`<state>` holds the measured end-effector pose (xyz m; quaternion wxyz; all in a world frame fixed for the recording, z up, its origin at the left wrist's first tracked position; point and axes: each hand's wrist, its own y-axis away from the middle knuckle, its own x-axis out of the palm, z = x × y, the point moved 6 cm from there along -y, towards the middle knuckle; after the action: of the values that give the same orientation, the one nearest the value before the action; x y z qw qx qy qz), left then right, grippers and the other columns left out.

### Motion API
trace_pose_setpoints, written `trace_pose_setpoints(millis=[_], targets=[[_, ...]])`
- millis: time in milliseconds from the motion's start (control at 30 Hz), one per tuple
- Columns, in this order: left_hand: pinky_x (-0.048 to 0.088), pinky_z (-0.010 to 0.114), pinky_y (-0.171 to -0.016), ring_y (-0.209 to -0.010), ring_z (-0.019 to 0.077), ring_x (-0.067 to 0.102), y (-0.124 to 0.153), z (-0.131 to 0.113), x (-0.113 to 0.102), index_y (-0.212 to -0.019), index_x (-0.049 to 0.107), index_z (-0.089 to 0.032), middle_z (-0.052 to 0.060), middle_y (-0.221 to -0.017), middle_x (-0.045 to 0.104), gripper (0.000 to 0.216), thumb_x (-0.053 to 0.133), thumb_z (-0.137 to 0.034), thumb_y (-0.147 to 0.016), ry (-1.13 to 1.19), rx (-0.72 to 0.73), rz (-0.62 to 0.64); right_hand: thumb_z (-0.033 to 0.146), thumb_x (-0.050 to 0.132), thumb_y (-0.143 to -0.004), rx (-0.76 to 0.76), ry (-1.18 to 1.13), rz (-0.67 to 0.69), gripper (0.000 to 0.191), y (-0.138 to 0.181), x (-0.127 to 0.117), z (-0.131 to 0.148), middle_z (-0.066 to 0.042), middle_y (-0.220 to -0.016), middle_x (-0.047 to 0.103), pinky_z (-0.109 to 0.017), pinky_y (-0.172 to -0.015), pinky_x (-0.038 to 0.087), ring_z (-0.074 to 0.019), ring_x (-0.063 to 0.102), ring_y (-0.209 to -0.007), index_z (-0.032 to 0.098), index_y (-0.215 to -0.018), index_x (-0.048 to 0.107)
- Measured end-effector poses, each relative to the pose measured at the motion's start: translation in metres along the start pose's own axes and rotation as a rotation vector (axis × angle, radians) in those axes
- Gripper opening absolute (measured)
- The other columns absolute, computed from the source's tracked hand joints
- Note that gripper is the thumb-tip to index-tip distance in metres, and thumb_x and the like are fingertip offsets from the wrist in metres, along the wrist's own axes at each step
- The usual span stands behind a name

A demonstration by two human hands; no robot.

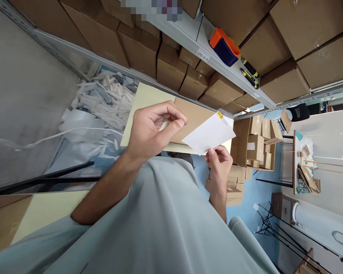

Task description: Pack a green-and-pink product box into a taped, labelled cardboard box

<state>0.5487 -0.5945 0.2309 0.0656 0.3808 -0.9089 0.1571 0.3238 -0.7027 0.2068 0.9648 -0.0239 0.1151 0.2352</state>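
Note:
My right hand [219,163] pinches the lower edge of a white label sheet [208,132] between thumb and fingers. A small yellow mark and tiny print show at the sheet's upper corner. My left hand [157,131] is raised to the left of the sheet, apart from it. Its thumb and fingertips are drawn together in a pinch; whatever is between them, if anything, is too small to make out. Behind both hands lies a brown cardboard box [190,114] on a pale yellow tabletop [144,97].
A metal shelf [185,36] packed with cartons runs along the far side. On it lie an orange and blue tape dispenser [224,46] and two utility knives [249,78]. White paper scraps [108,99] heap at the left, and an open carton of boxes [255,142] stands right.

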Motion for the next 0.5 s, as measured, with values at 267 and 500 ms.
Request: trace_pose_setpoints(millis=[267, 500], targets=[[0.060, 0.039, -0.067, -0.073, 0.0187, 0.071, 0.0001, 0.0012, 0.0000, -0.079, 0.077, -0.028, 0.002, -0.082, 0.076, 0.015, 0.085, -0.035, -0.090, 0.057, 0.028, -0.018, 0.059, 0.086, -0.090, 0.006, 0.011, 0.000, 0.039, 0.0006, 0.0001, -0.0008, 0.003, -0.071, 0.063, -0.029, -0.055, 0.047, -0.0140, 0.061, -0.058, 0.024, -0.085, 0.068], [0.061, 0.040, -0.064, -0.070, 0.0184, 0.069, -0.0014, 0.0030, 0.0046, -0.079, 0.081, -0.030, 0.001, -0.082, 0.079, 0.007, 0.083, -0.028, -0.086, 0.076, 0.003, -0.009, 0.058, 0.087, -0.089, 0.008, -0.001, -0.014, 0.039, 0.0011, -0.0053, -0.0035, 0.003, -0.074, 0.065, -0.029, -0.054, 0.047, -0.0132, 0.060, -0.058, 0.024, -0.083, 0.068]])
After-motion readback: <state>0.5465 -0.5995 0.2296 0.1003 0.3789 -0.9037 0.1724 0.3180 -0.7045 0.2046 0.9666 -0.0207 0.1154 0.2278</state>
